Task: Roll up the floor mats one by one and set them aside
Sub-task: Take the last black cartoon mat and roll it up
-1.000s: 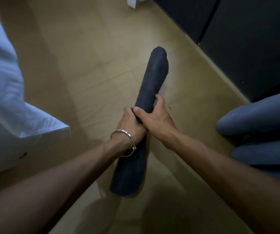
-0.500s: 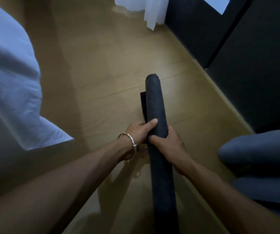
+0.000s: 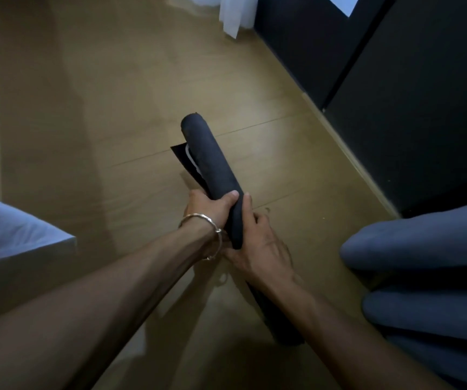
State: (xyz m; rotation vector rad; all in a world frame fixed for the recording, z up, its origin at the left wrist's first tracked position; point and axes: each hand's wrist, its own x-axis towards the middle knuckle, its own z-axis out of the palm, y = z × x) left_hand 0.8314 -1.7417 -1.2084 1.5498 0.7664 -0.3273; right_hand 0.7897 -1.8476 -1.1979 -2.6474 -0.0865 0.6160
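Observation:
A dark blue rolled floor mat (image 3: pixel 212 164) is held above the wooden floor (image 3: pixel 114 108), its far end pointing up-left. A loose flap of it with a white edge hangs out on the left side near the top. My left hand (image 3: pixel 211 206), with a silver bangle on the wrist, grips the roll from the left, thumb over the top. My right hand (image 3: pixel 257 249) grips it from the right, just below the left hand. The mat's lower end (image 3: pixel 285 327) shows beneath my right forearm.
Dark cabinet doors (image 3: pixel 409 108) line the right wall. Grey-blue rolled mats or cushions (image 3: pixel 429 263) are stacked at the right. A white-sheeted bed corner (image 3: pixel 15 237) juts in at the left. A white curtain (image 3: pixel 235 12) hangs at the top.
The roll has swung so its far end tilts leftward, and a flap has come loose on its left side. Both hands have kept their grip at mid-roll.

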